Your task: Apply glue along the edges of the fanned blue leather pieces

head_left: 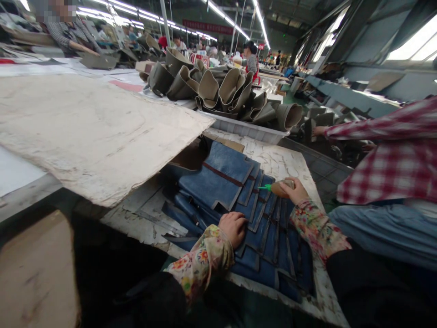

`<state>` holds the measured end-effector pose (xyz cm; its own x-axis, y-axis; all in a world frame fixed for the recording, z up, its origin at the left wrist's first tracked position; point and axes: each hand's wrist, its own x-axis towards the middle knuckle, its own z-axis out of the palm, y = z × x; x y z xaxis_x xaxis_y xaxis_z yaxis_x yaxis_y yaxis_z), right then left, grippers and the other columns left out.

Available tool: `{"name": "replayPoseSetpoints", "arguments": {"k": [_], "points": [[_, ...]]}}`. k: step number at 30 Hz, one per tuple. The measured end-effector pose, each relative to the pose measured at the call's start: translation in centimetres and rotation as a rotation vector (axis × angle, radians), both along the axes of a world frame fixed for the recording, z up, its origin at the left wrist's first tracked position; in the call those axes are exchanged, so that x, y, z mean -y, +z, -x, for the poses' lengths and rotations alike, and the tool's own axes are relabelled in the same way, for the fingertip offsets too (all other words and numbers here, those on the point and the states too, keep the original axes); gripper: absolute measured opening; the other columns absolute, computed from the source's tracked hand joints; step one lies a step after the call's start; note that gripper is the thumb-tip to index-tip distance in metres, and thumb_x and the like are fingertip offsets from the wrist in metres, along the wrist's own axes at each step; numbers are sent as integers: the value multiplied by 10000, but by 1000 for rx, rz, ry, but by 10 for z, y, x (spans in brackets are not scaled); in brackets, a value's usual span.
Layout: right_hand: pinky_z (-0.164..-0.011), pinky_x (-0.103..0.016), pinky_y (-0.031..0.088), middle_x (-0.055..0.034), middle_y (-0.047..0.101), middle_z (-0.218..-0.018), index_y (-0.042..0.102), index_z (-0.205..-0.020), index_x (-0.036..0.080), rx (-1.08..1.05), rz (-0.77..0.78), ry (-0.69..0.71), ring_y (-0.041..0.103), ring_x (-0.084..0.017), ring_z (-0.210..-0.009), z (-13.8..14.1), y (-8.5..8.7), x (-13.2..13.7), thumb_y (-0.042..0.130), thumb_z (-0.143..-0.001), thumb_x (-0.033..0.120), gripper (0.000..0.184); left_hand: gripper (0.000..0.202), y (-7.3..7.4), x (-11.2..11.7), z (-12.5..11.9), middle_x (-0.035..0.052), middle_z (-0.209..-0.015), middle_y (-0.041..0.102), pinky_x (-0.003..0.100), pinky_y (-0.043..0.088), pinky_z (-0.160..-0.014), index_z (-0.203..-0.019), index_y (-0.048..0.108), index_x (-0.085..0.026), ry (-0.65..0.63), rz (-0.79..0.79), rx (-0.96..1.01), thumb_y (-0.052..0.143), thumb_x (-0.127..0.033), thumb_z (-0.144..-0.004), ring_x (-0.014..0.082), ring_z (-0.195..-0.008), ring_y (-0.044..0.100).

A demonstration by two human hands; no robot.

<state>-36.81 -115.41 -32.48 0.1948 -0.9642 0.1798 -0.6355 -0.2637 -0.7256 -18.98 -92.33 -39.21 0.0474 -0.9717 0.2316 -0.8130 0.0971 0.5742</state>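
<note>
Overlapping blue leather pieces [218, 177] with dark edges and brown strips lie fanned out on the worktable. My left hand [234, 228] rests palm-down on them, its fingers slightly bent and holding nothing that shows. In my right hand [297, 191] is a squeeze bottle of brown liquid [280, 188], probably glue. Its green nozzle [264, 187] points left, just over the edges of the fanned pieces. Whether the tip touches the leather I cannot tell.
A large pale board [102, 132] overhangs the table on the left. Behind stands a white plastic tray [246, 126] heaped with curled grey-green pieces [235, 91]. At right, a person in a red checked shirt [392, 150] reaches toward more pieces. Another person [73, 34] works far left.
</note>
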Motion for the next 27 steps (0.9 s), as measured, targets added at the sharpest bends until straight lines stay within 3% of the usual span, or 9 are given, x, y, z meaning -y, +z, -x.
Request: {"name": "replayPoseSetpoints", "arguments": {"k": [7, 13, 19, 27], "points": [[-928, -413, 406, -111, 567, -998, 535, -996, 147, -4, -40, 28, 533, -248, -955, 0, 3, -10, 553, -485, 662, 726, 286, -2, -1, 2, 30, -1159, 606, 401, 391, -904, -1069, 616, -240, -3, 3, 19, 490, -229, -813, 201, -1100, 509], [-925, -433, 396, -109, 568, -995, 544, -959, 162, -33, 51, 58, 527, -252, -953, 2, 2, -18, 548, -515, 667, 673, 281, -3, -2, 1, 17, -1162, 607, 402, 391, -897, -1061, 615, -245, 0, 17, 11, 487, -231, -812, 203, -1097, 511], [-916, -409, 408, -98, 580, -991, 551, -997, 155, -96, 2, 144, 534, -243, -952, 8, 0, -32, 545, -551, 653, 668, 270, -2, -3, 1, 24, -1162, 607, 403, 387, -906, -1056, 621, -242, 5, 14, 8, 487, -243, -822, 200, -1091, 510], [-933, -428, 410, -130, 572, -1019, 549, -997, 130, -100, 1, 109, 532, -269, -982, 4, 5, -49, 526, -518, 662, 716, 291, -4, -6, 2, 18, -1155, 605, 395, 396, -912, -1061, 619, -245, 2, 13, 5, 503, -207, -796, 192, -1099, 507]]}}
